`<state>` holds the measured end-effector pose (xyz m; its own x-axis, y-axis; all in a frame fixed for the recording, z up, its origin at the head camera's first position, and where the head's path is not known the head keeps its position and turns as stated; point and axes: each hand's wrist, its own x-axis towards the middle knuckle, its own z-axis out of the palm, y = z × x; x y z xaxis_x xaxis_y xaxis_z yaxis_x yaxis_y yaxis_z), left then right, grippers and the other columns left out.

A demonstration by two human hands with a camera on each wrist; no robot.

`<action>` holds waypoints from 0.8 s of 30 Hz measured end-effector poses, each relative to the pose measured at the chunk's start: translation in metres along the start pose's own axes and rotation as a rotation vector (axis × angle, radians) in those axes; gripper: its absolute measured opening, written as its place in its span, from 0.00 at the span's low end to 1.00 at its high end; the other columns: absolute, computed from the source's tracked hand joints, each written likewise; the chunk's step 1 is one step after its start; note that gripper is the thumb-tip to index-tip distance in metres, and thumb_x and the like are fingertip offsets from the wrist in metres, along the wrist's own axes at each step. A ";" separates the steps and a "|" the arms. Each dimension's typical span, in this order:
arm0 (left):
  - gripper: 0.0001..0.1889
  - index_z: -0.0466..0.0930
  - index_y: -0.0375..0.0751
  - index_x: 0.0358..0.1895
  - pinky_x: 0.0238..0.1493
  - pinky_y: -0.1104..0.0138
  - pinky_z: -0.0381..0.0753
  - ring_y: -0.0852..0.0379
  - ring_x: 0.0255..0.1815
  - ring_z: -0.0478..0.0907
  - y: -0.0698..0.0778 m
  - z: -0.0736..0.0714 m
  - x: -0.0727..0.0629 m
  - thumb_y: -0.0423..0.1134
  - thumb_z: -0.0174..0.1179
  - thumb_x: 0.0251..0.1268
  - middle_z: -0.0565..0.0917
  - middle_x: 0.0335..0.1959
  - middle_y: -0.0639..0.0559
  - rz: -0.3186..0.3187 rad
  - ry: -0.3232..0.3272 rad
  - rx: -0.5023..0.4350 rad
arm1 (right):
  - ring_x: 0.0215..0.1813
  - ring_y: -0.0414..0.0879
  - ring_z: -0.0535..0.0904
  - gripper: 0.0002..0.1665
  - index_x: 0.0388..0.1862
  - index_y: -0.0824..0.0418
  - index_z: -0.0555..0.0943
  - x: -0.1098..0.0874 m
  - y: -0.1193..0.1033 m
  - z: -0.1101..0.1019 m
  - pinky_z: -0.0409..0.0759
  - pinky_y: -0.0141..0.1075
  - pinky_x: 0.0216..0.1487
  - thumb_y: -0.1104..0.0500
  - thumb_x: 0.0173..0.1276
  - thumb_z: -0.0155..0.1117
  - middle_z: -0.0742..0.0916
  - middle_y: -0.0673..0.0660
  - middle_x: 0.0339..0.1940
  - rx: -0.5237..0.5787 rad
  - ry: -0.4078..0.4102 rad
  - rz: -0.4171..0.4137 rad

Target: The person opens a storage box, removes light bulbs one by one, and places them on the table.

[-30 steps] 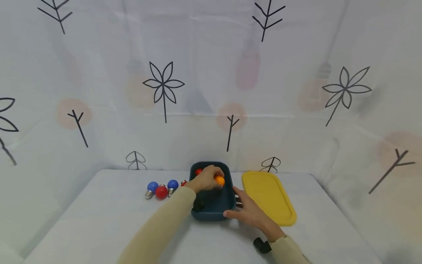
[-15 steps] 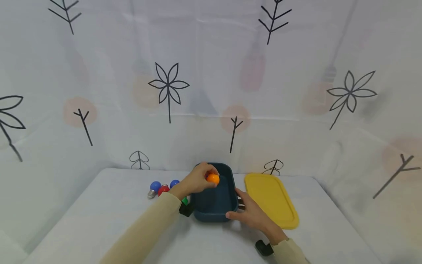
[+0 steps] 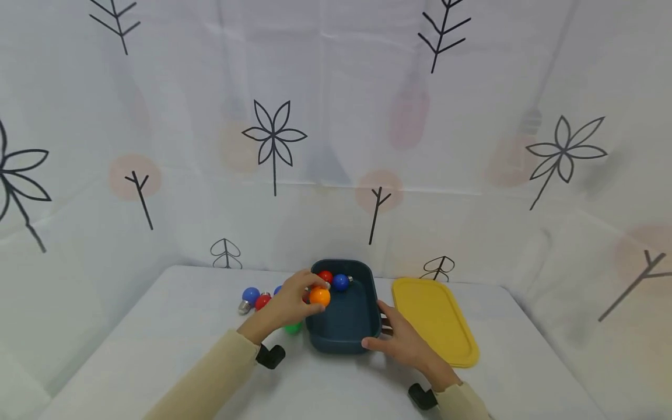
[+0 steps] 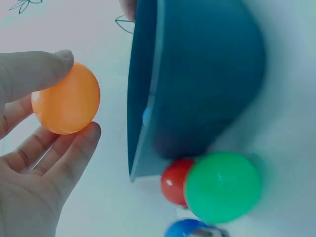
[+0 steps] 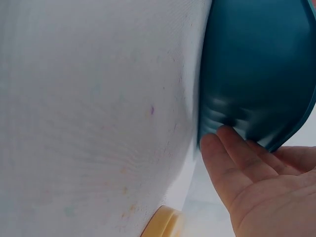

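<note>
My left hand (image 3: 286, 300) pinches an orange light bulb (image 4: 71, 101) between thumb and fingertips; its base is hidden. The bulb is over the left rim of a dark teal container (image 3: 343, 326) in the head view. Inside, toward the far end, lie a red bulb (image 3: 326, 276) and a blue bulb (image 3: 340, 283). My right hand (image 3: 404, 341) rests its fingers against the container's right outer wall, with the thumb by the near corner. In the right wrist view those fingers (image 5: 242, 153) look mostly straight against the wall.
Left of the container lie several bulbs, among them a blue one (image 3: 251, 294), a red one (image 3: 262, 301) and a green one (image 4: 222, 187) close to its wall. A yellow lid (image 3: 436, 321) lies flat on the right. Patterned cloth (image 3: 336, 146) hangs behind the table.
The left hand has moved left and nearer with the orange bulb, from over the container's middle to its left rim. Bulbs inside now show. The right hand stays at the container.
</note>
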<state>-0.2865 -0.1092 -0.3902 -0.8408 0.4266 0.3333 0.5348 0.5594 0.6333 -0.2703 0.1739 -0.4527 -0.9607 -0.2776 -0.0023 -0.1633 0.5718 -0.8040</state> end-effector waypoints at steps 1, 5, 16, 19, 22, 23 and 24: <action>0.18 0.80 0.45 0.49 0.49 0.61 0.80 0.56 0.46 0.73 -0.002 -0.001 -0.004 0.36 0.70 0.55 0.75 0.45 0.54 0.001 0.016 -0.002 | 0.64 0.56 0.71 0.60 0.76 0.59 0.52 0.000 0.000 0.000 0.73 0.52 0.60 0.41 0.54 0.73 0.65 0.60 0.73 0.000 0.000 -0.003; 0.18 0.80 0.45 0.49 0.49 0.60 0.81 0.56 0.46 0.74 -0.010 -0.005 -0.018 0.35 0.71 0.53 0.75 0.46 0.54 -0.011 0.074 -0.002 | 0.64 0.57 0.71 0.59 0.76 0.59 0.52 0.000 0.001 -0.001 0.73 0.52 0.60 0.42 0.54 0.73 0.64 0.61 0.73 0.001 0.002 -0.013; 0.18 0.80 0.49 0.49 0.49 0.61 0.80 0.57 0.45 0.73 -0.034 -0.021 -0.051 0.36 0.71 0.54 0.75 0.46 0.57 -0.147 0.140 0.042 | 0.64 0.58 0.70 0.60 0.76 0.59 0.51 -0.001 0.000 -0.001 0.73 0.53 0.60 0.42 0.54 0.73 0.63 0.62 0.73 0.025 -0.007 -0.003; 0.18 0.80 0.49 0.49 0.50 0.60 0.79 0.57 0.46 0.73 -0.041 -0.022 -0.057 0.36 0.71 0.54 0.76 0.46 0.56 -0.181 0.148 0.038 | 0.64 0.58 0.70 0.60 0.76 0.59 0.51 -0.002 -0.002 -0.001 0.73 0.53 0.60 0.41 0.54 0.73 0.64 0.62 0.73 0.030 -0.008 0.000; 0.18 0.81 0.49 0.48 0.51 0.59 0.79 0.56 0.47 0.73 -0.048 -0.021 -0.062 0.34 0.71 0.53 0.76 0.45 0.56 -0.221 0.159 0.040 | 0.64 0.58 0.70 0.60 0.76 0.60 0.51 -0.003 -0.002 -0.001 0.73 0.53 0.60 0.42 0.54 0.73 0.64 0.62 0.73 0.034 -0.009 -0.004; 0.18 0.81 0.49 0.48 0.52 0.59 0.79 0.56 0.47 0.73 -0.049 -0.020 -0.064 0.34 0.71 0.53 0.76 0.45 0.56 -0.236 0.160 0.037 | 0.64 0.58 0.70 0.60 0.76 0.60 0.51 -0.003 -0.002 -0.001 0.73 0.53 0.60 0.42 0.54 0.73 0.64 0.62 0.73 0.035 -0.010 -0.006; 0.18 0.81 0.49 0.48 0.52 0.59 0.79 0.56 0.48 0.73 -0.051 -0.019 -0.065 0.34 0.71 0.52 0.77 0.45 0.56 -0.247 0.162 0.039 | 0.64 0.58 0.70 0.60 0.76 0.60 0.51 -0.003 -0.002 -0.001 0.73 0.53 0.60 0.42 0.54 0.73 0.64 0.62 0.73 0.037 -0.011 -0.009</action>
<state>-0.2606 -0.1791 -0.4307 -0.9468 0.1569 0.2810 0.3122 0.6603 0.6830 -0.2677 0.1745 -0.4502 -0.9568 -0.2908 -0.0015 -0.1629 0.5404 -0.8255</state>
